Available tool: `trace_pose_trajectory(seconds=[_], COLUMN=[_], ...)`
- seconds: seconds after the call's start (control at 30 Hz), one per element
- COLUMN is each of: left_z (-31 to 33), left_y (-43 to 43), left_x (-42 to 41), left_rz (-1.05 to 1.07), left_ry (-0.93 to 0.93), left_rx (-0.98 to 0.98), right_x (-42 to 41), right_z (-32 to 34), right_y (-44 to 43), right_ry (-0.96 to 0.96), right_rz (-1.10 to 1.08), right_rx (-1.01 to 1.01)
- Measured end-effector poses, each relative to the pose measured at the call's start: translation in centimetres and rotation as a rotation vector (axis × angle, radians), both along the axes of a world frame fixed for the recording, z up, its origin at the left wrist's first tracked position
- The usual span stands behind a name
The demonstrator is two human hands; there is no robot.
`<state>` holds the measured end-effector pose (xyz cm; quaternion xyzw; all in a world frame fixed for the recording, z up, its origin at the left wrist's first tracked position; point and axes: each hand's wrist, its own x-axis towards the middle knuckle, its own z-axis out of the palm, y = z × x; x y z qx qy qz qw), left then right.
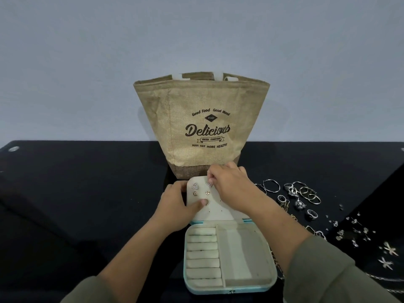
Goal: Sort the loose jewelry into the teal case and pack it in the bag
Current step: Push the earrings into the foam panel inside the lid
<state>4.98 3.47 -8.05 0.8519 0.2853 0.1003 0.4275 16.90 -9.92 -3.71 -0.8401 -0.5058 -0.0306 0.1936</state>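
The teal case point(269, 281) lies open in front of me, with cream ring rolls on its left and an empty tray on its right. Its cream earring panel point(220, 212) stands up at the back, carrying a triangular stud point(194, 186) and two small rose-gold studs point(195, 193). My left hand point(175, 206) grips the panel's left edge, thumb pressed on its face. At the panel's top my right hand point(227, 184) pinches a second triangular stud point(209, 184). The burlap bag point(202, 125) stands open behind the case. Loose jewelry point(299, 196) lies to the right.
Everything rests on a black cloth-covered table point(76, 193) against a pale wall. Rings and hoops lie near the case's right side, and small earrings and flower-shaped pieces point(389, 250) are scattered toward the right edge. A chain point(277, 265) lies along the case's right wall.
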Motion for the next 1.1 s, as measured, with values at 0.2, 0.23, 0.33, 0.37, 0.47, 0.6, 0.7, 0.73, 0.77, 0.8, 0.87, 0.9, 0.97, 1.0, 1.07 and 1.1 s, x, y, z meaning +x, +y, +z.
trace_pose_trajectory(seconds=[0.2, 0.23, 0.33, 0.37, 0.47, 0.6, 0.7, 0.73, 0.77, 0.8, 0.87, 0.9, 0.97, 1.0, 1.07, 1.1], left_z=[0.4, 0.5, 0.3, 0.1, 0.5, 1.3, 1.5, 1.5, 1.6, 1.6, 1.4, 1.2, 0.9, 0.7, 0.5, 0.3], left_y=[-1.9, -2.3, -2.8, -2.8, -3.5, -4.0, -3.9, -3.8, -3.8, -3.7, -3.5, -3.3, -3.0, -2.9, -2.7, -2.6], left_x=[-1.2, -1.2, -1.5, -1.5, -1.9, -2.9, -3.8, -4.1, -4.4, -4.6, -4.9, -5.1, -5.4, -5.5, -5.8, -5.8], left_rz=[0.023, 0.028, 0.048, 0.054, 0.065, 0.04, -0.02, -0.048, -0.076, -0.101, -0.145, -0.17, -0.239, -0.281, -0.339, -0.345], left_ry=[-0.027, -0.04, -0.094, -0.118, -0.206, -0.277, -0.32, -0.331, -0.34, -0.346, -0.365, -0.379, -0.423, -0.44, -0.444, -0.439], left_rx=[0.034, 0.023, -0.047, -0.078, -0.138, -0.087, -0.054, -0.026, 0.013, 0.059, 0.172, 0.235, 0.357, 0.42, 0.548, 0.589], right_x=[-1.2, -1.3, -1.9, -2.0, -2.4, -3.1, -3.9, -4.2, -4.4, -4.7, -5.1, -5.2, -5.3, -5.3, -5.2, -5.2], right_z=[1.7, 1.8, 2.4, 2.6, 3.5, 5.5, 7.1, 7.4, 7.7, 7.9, 8.2, 8.2, 7.9, 7.6, 7.0, 6.6], right_y=[-0.8, -0.9, -1.3, -1.4, -1.7, -2.5, -2.9, -3.0, -3.1, -3.2, -3.4, -3.5, -3.6, -3.7, -3.7, -3.7], right_ry=[-0.022, -0.025, -0.035, -0.036, -0.039, 0.017, 0.105, 0.125, 0.137, 0.149, 0.179, 0.2, 0.247, 0.265, 0.289, 0.302], right_rz=[0.009, 0.009, 0.015, 0.015, 0.018, 0.045, 0.055, 0.055, 0.05, 0.043, 0.024, 0.014, -0.009, -0.018, -0.023, -0.021], right_rx=[0.046, 0.045, 0.045, 0.043, 0.042, 0.065, 0.072, 0.068, 0.052, 0.023, -0.059, -0.1, -0.16, -0.189, -0.254, -0.28])
